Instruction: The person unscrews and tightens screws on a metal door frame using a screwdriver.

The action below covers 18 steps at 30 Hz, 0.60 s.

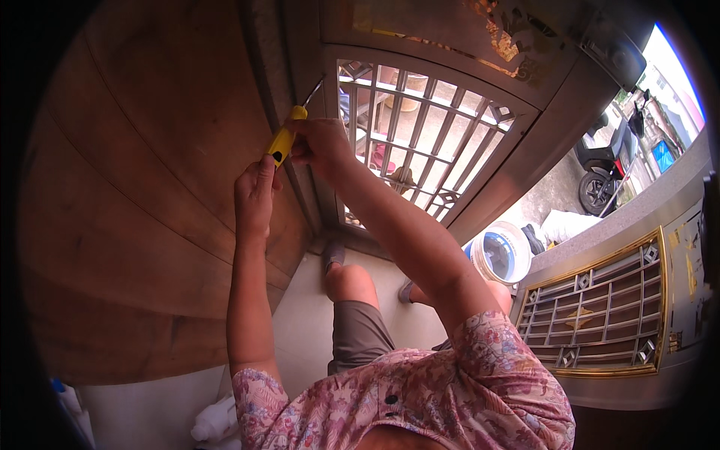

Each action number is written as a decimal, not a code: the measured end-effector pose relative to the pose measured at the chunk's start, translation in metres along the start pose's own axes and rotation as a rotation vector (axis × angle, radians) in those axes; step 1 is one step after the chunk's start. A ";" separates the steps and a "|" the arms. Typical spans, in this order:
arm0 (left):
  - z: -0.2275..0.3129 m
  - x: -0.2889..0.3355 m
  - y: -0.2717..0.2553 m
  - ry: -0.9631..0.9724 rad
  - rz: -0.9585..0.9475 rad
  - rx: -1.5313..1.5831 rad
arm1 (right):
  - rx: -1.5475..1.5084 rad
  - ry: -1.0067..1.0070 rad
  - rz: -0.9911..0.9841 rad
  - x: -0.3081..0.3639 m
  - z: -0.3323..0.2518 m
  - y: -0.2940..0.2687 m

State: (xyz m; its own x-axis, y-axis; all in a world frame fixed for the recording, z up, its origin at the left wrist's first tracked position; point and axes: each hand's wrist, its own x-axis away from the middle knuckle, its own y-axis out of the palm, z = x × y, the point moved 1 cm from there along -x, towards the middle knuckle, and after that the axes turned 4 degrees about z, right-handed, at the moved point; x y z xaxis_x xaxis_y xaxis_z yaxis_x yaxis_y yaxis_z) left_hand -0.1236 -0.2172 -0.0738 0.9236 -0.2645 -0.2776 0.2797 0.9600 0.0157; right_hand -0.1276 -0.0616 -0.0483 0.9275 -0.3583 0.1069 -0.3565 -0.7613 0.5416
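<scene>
Head view, looking down: both hands are raised to a metal door frame [300, 161]. The right hand [319, 142] has its fingers wrapped around a yellow-handled screwdriver [286, 137]; the left hand [255, 191] pinches the handle's butt end, apparently steadying it. The tip meets the frame beside a barred door grille [427, 139].

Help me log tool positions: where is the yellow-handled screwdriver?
In the head view, upper centre-left: the screwdriver is gripped by both hands, tip at the door frame beside the metal grille.

Daylight is seen pouring in from the upper right, blown out near the street. The wooden panel on the left is left dim. Edges are bent and vignetted black.
</scene>
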 end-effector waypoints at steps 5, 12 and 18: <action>0.000 -0.004 -0.002 -0.045 0.061 -0.040 | 0.018 -0.011 -0.029 0.002 0.005 0.008; 0.037 0.011 0.022 0.646 0.269 -1.264 | -0.046 0.058 -0.031 0.008 0.002 -0.026; 0.036 0.014 0.023 0.725 0.272 -1.304 | -0.072 0.058 -0.164 0.006 -0.008 -0.006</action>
State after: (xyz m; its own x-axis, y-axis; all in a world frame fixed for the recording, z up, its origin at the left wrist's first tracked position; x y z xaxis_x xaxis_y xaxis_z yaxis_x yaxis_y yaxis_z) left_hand -0.0951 -0.2019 -0.0427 0.4739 -0.3435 -0.8108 -0.6527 0.4810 -0.5853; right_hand -0.1184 -0.0546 -0.0444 0.9782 -0.1991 0.0586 -0.1925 -0.7654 0.6141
